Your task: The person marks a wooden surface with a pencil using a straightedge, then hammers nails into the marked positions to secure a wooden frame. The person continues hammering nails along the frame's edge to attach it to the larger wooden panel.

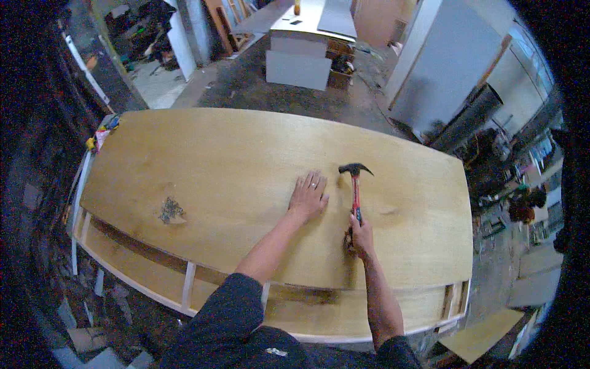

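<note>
A large plywood sheet (233, 166) lies flat over a white-edged wooden frame (188, 286). My left hand (309, 197) rests flat on the sheet, palm down, fingers spread, with a ring on one finger. My right hand (361, 235) grips the red handle of a claw hammer (355, 184). The hammer's black head is raised just right of my left fingertips, close above the sheet. A small dark pile of nails (171, 210) sits on the sheet to the left.
White panels (442, 61) lean at the right, and a white cabinet (299, 58) stands at the back. Wood offcuts (479, 335) lie on the floor at lower right, and clutter lines the left side (98, 138).
</note>
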Available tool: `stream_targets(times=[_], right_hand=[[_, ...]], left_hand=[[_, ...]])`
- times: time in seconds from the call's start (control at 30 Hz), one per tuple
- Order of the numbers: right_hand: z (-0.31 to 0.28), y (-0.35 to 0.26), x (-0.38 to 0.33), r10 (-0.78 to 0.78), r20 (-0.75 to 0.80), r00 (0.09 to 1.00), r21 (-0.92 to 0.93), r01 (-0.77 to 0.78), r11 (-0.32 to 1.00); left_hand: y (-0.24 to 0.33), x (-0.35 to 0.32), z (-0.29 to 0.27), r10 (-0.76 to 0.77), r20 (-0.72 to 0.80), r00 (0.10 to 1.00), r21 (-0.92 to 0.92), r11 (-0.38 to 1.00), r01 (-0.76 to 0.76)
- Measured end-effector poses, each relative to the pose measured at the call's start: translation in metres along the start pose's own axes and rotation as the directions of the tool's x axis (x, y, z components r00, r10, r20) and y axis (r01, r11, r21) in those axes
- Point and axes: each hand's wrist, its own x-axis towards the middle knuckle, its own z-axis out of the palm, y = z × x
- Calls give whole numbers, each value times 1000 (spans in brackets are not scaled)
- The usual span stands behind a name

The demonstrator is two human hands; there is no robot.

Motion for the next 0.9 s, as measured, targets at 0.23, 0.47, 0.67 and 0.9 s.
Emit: stream_targets(times=[0.23, 0.47, 0.67, 0.9], right_hand=[[26, -28, -67, -228, -123, 966, 204, 249, 947], [30, -40, -3, -235, -138, 962, -289, 188, 939], [52, -71, 93, -430, -55, 901, -648, 295, 702], [70, -103, 180, -322, 77, 944, -739, 271, 617]], left_hand=[[47, -175, -3, 230, 107, 967, -63, 972, -224], [36, -180, -16, 35, -64, 997, -242, 969, -50], [34, -172, -7, 59, 40, 997, -79, 995, -55], [33, -171, -6, 66, 24, 998, -107, 992, -63]])
